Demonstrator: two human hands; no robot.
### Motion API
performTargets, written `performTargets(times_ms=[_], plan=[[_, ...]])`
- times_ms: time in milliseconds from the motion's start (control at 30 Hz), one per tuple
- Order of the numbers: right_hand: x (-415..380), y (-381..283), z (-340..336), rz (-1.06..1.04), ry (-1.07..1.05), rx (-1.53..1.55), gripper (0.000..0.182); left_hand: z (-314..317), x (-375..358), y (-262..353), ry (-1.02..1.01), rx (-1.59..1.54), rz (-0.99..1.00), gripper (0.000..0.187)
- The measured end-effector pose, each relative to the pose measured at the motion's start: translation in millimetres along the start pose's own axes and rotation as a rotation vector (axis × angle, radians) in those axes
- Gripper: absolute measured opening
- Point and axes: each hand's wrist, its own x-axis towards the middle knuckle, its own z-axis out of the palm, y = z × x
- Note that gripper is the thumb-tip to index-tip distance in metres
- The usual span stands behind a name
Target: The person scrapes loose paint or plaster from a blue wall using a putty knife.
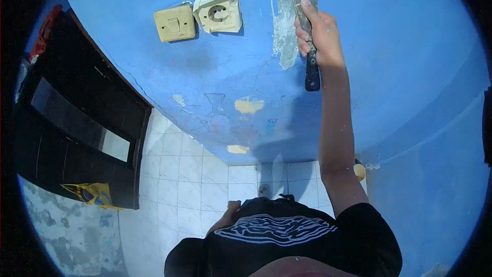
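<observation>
My right hand (320, 33) is wrapped round a putty knife (311, 66) with a black handle, thumb stretched along its metal blade. The blade points up and lies against the blue wall (394, 31), over the right side of a rough grey filler patch (287, 36). Down at the left side of my body, my left hand (233, 206) shows only in small part; its fingers and anything in them cannot be made out.
A yellowed light switch (175, 23) and a loose-looking socket (218, 13) are on the wall left of the patch. Dark cabinet (77, 118) at the left, with a yellow bag (95, 194). White tiled floor (189, 174) below; a small round cream object (360, 172) lies beyond my right arm.
</observation>
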Motion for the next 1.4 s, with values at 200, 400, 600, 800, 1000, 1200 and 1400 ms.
performTargets(times_ms=[200, 400, 600, 800, 1000, 1200, 1400], plan=[[-4, -2, 1, -0.019, 0.033, -0.020, 0.044, 10, -1, -11, 0.092, -0.057, 0.024, 0.030], [-4, 5, -1, -0.049, 0.018, -0.021, 0.044, 10, -4, -19, 0.015, -0.078, -0.018, 0.027], [6, -17, 23, -0.128, 0.046, 0.058, 0.046, 10, -9, -20, 0.067, -0.088, 0.122, 0.024], [-11, 20, 12, 0.036, 0.156, -0.008, 0.047, 18, 6, -17, 0.171, 0.027, 0.035, 0.023], [7, -13, 20, -0.130, 0.077, 0.008, 0.049, 21, -3, -19, 0.014, -0.074, -0.061, 0.032], [-2, 5, 17, -0.041, 0.152, -0.078, 0.047, 20, 6, -10, 0.025, -0.097, -0.052, 0.033], [-4, 4, 23, -0.031, 0.206, -0.047, 0.047, 13, 13, 2, -0.024, -0.099, -0.074, 0.033]])
